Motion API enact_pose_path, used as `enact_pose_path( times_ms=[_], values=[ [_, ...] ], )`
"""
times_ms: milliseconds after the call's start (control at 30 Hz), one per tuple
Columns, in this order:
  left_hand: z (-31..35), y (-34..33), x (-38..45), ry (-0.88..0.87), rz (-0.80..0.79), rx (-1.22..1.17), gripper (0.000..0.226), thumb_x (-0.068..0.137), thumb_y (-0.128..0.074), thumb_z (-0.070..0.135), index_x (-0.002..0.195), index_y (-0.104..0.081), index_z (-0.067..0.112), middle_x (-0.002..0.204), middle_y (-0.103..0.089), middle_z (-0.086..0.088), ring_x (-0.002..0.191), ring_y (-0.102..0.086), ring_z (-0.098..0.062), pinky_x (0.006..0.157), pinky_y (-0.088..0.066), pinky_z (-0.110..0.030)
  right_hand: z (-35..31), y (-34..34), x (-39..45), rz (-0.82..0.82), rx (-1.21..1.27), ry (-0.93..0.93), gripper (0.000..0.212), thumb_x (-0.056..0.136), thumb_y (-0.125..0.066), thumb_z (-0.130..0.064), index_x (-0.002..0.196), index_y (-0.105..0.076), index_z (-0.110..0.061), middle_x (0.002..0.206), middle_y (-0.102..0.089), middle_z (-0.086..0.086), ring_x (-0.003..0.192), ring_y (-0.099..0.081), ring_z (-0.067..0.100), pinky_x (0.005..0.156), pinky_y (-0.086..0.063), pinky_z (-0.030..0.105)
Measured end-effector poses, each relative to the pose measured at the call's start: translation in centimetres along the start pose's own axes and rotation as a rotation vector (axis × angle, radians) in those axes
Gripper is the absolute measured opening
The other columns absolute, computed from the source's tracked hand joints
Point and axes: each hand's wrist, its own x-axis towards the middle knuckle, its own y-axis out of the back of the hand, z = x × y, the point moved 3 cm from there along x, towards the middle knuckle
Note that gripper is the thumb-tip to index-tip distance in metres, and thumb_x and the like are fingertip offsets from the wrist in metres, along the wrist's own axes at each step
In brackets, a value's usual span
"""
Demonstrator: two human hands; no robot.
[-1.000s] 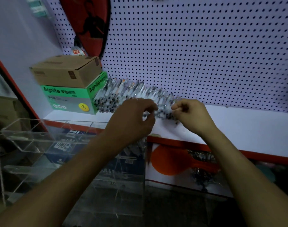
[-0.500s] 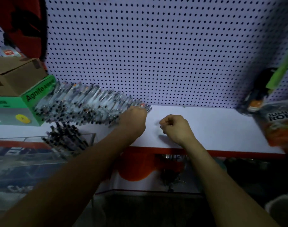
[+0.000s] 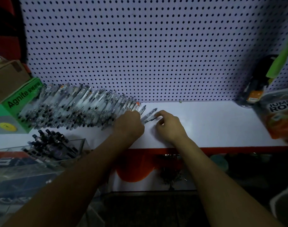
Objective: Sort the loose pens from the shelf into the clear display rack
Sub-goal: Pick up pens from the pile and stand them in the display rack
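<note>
At the far left of the frame a green box [image 3: 17, 104] stands on the white shelf [image 3: 213, 125], with a brown carton [image 3: 9, 79] on top. It appears to act as an end stop for the row of loose pens [image 3: 74, 107], which leans against it and runs along the foot of the pegboard [image 3: 156, 46] towards centre frame. The pens lie side by side, each long axis slanting from lower left to upper right of the frame; which end is the tip cannot be told at this sharpness.

Below the row, at lower left, the clear display rack [image 3: 81, 145] holds a bundle of dark pens [image 3: 51, 143] in one compartment, ends pointing up and left.

At centre, the left hand [image 3: 129, 125] rests with curled fingers against the right end of the row, seemingly bracing it; whether it grips a pen cannot be told. Just right of it, a separated pen [image 3: 148, 116] lies on the shelf on the same slant. The right hand [image 3: 170, 126] has its fingertips on this pen, apparently pinching it to draw it clear of the row.

At far right hangs a jump rope packet [image 3: 279, 115].
</note>
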Motion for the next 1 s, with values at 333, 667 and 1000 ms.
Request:
enact_pose_path(
  times_ms=[333,667,1000],
  values=[
    [-0.3,2.6,-1.5,-0.021,0.166,-0.229,0.042,0.081,-0.062,0.010,0.049,-0.036,0.011,0.044,-0.030,0.000,0.040,-0.026,-0.013,0.045,-0.031,-0.025,-0.9,-0.8,0.8,-0.084,-0.263,0.044,0.024,0.098,-0.045,-0.028,0.117,-0.056,-0.018,0.117,-0.060,0.011,0.100,-0.057,0.029,0.083,-0.050,0.039],
    [-0.6,6.2,-6.6,0.267,-0.171,-0.903,0.018,0.098,-0.044,0.006,0.097,-0.057,-0.006,0.068,-0.072,-0.017,0.037,-0.053,-0.019,0.036,-0.038,-0.020,-2.0,-1.1,0.8,0.027,-0.278,-0.244,0.042,0.082,-0.062,-0.056,0.080,-0.057,-0.014,0.076,-0.057,0.000,0.068,-0.057,0.018,0.058,-0.043,0.025],
    [-2.6,9.2,-11.2,0.348,-0.265,-1.061,0.015,0.097,-0.047,0.015,0.103,-0.056,0.004,0.080,-0.074,-0.016,0.053,-0.064,-0.022,0.045,-0.045,-0.026,-5.0,-2.8,0.5,-0.022,-0.204,-0.332,0.023,0.085,-0.058,-0.027,0.100,-0.063,-0.011,0.110,-0.065,0.009,0.083,-0.062,0.024,0.064,-0.043,0.026]
  ],
)
